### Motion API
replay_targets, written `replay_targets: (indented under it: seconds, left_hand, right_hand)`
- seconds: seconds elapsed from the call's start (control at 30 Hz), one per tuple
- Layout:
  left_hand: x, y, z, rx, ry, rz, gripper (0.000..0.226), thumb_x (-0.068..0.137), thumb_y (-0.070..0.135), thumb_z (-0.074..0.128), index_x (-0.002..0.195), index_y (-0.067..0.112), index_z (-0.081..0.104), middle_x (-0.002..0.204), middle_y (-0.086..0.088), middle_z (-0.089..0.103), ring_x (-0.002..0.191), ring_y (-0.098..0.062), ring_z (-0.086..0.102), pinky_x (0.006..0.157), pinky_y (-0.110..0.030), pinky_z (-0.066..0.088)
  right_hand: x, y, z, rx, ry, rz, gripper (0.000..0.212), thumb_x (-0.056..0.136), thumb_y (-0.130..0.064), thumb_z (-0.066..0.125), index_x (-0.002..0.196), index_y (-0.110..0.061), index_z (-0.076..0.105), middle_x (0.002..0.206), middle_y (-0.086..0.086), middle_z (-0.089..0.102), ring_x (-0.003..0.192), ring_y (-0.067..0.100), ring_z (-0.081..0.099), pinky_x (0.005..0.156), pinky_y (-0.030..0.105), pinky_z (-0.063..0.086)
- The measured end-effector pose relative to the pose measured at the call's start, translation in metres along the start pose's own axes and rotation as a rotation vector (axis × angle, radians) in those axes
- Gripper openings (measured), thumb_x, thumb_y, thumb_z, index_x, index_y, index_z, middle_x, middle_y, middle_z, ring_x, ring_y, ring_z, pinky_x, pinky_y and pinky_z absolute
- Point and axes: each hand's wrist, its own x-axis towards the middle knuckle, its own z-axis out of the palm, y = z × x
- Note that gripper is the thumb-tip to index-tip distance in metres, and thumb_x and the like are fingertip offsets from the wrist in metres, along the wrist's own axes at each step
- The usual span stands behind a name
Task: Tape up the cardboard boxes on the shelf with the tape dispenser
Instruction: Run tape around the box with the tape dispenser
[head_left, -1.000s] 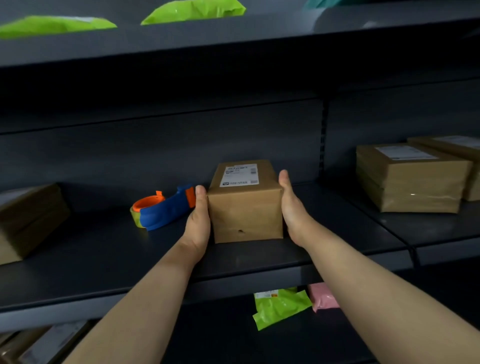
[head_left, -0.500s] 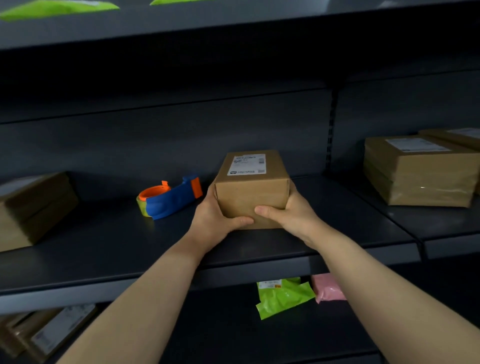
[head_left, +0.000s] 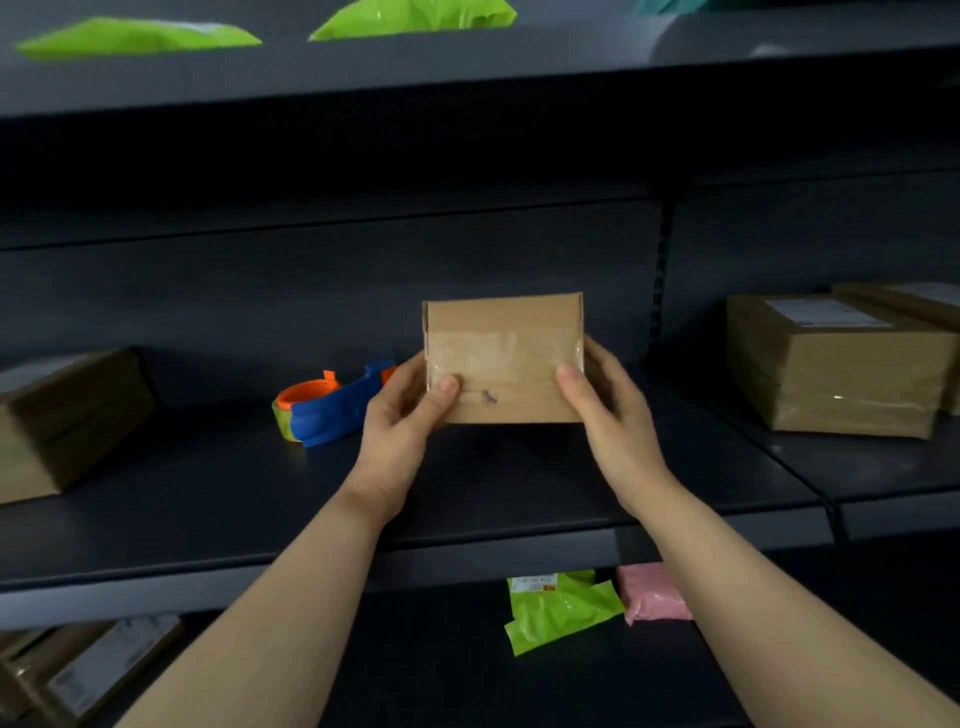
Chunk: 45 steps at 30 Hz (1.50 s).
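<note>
A small brown cardboard box (head_left: 503, 358) is held up above the dark middle shelf (head_left: 208, 499), a face with a strip of clear tape turned toward me. My left hand (head_left: 402, 415) grips its left side, thumb on the front face. My right hand (head_left: 608, 405) grips its right side, thumb also on the front. The blue and orange tape dispenser (head_left: 330, 408) lies on the shelf just left of my left hand, untouched.
A brown box (head_left: 67, 415) sits at the shelf's left end and two taped boxes (head_left: 836, 364) on the right section. Green mailers (head_left: 410, 15) lie on the top shelf. A green bag (head_left: 558, 608) and a pink bag (head_left: 652, 592) lie below.
The box went from standing on the shelf, label up, to lifted and tipped so a taped face looks at me. Both hands shifted from its sides to gripping with thumbs in front.
</note>
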Motion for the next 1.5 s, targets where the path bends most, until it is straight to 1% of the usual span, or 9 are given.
replay_targets:
  seconds: [0.23,0.43,0.63,0.8,0.97,1.13,1.3,1.43,1.5]
  left_hand:
    - [-0.002,0.011,0.008,-0.045,0.050,-0.049,0.053,0.084,0.056,0.052,0.129,0.028,0.060,0.122,0.006,0.065,0.115,-0.013,0.058,0.091,-0.035,0.051]
    - [-0.005,0.018,0.014,-0.047,0.029,-0.042,0.053,0.085,0.057,0.059,0.132,0.031,0.056,0.121,0.012,0.064,0.112,-0.006,0.058,0.090,-0.030,0.049]
    - [-0.009,0.023,0.032,-0.051,0.038,0.025,0.052,0.084,0.019,0.071,0.132,0.020,0.052,0.115,0.007,0.067,0.101,0.001,0.064,0.078,-0.009,0.049]
    - [-0.008,0.019,0.022,0.016,-0.123,0.040,0.049,0.095,0.012,0.054,0.142,0.011,0.041,0.125,-0.001,0.063,0.113,-0.004,0.059,0.088,-0.012,0.046]
    - [-0.009,0.015,0.019,0.057,-0.108,0.024,0.055,0.093,0.039,0.055,0.144,0.027,0.040,0.124,0.017,0.062,0.117,0.002,0.055,0.094,-0.015,0.045]
    - [-0.010,0.011,0.015,0.091,-0.152,-0.014,0.051,0.094,0.011,0.056,0.143,0.017,0.040,0.125,0.006,0.062,0.113,0.000,0.058,0.090,-0.012,0.044]
    - [-0.002,-0.004,-0.018,0.465,-0.207,-0.166,0.069,0.080,0.031,0.065,0.145,0.026,0.043,0.137,0.007,0.055,0.128,-0.009,0.048,0.113,-0.039,0.035]
    - [0.007,-0.001,-0.039,0.839,0.353,0.040,0.051,0.086,0.009,0.062,0.136,0.011,0.050,0.134,-0.009,0.054,0.123,-0.028,0.049,0.105,-0.042,0.040]
    - [0.016,0.001,-0.053,1.204,0.360,0.041,0.049,0.088,0.015,0.061,0.134,0.005,0.047,0.140,-0.016,0.046,0.129,-0.035,0.038,0.109,-0.041,0.032]
  right_hand:
    - [0.007,-0.004,0.009,-0.069,0.086,-0.008,0.076,0.073,-0.089,0.035,0.141,-0.054,0.036,0.140,-0.018,0.049,0.136,0.010,0.036,0.114,0.045,0.030]
    - [0.007,-0.009,0.012,-0.096,0.099,0.013,0.075,0.073,-0.089,0.032,0.140,-0.055,0.036,0.136,-0.018,0.052,0.134,0.011,0.039,0.112,0.046,0.032]
    - [0.003,-0.007,0.017,-0.120,0.133,0.075,0.083,0.073,-0.085,0.024,0.144,-0.045,0.037,0.141,-0.014,0.050,0.135,0.017,0.039,0.112,0.047,0.032]
    - [-0.002,-0.003,0.013,-0.140,0.167,0.102,0.080,0.076,-0.079,0.022,0.143,-0.041,0.042,0.140,-0.014,0.052,0.133,0.020,0.042,0.111,0.046,0.033]
    - [0.000,-0.014,0.013,-0.189,0.164,0.093,0.082,0.076,-0.077,0.019,0.146,-0.040,0.038,0.144,-0.010,0.048,0.136,0.021,0.036,0.112,0.040,0.030]
    - [-0.005,-0.007,0.016,-0.222,0.129,0.090,0.072,0.083,-0.066,0.018,0.149,-0.040,0.032,0.146,-0.010,0.044,0.135,0.020,0.035,0.100,0.032,0.030]
    - [-0.006,0.007,0.015,-0.300,0.099,0.147,0.044,0.103,-0.034,0.029,0.145,-0.029,0.041,0.135,0.001,0.055,0.120,0.021,0.050,0.090,0.033,0.038]
    - [-0.006,0.005,0.016,-0.322,0.086,0.202,0.041,0.102,-0.023,0.037,0.143,-0.025,0.041,0.128,0.003,0.055,0.117,0.022,0.051,0.085,0.031,0.038]
    - [-0.010,0.002,0.019,-0.374,0.178,0.147,0.046,0.098,-0.019,0.045,0.143,-0.024,0.039,0.137,0.004,0.048,0.125,0.022,0.045,0.095,0.032,0.038]
